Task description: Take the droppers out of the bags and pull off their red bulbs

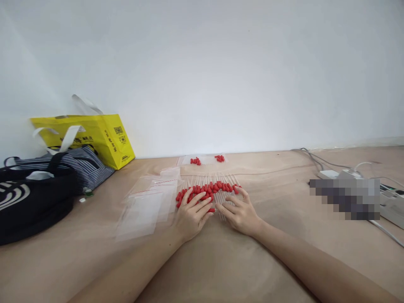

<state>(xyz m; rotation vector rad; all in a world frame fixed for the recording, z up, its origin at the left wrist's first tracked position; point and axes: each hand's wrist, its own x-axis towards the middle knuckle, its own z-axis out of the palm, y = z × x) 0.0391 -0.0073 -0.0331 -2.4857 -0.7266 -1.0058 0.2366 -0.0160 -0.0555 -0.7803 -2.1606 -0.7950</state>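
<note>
A heap of thin, pale sticks with red tips (205, 189) lies on the table in front of me, most sticks pointing toward the wall. My left hand (193, 212) rests over the left part of the heap, fingers spread on the red tips. One red tip (212, 210) lies crosswise by its thumb. My right hand (241, 214) is at the heap's right side, fingers apart and bent, touching the pale sticks (221, 202). Whether its thumb pinches a stick is hidden. Beyond the heap are two small groups of red tips (195, 161) on clear plastic.
Clear zip bags (142, 210) lie overlapped left of my hands. A yellow bag (115, 141), a striped bag (94, 170) and a black bag (38, 206) stand at the far left. On the right are a power strip (391, 204), a charger and cables. A white wall (236, 84) closes the back.
</note>
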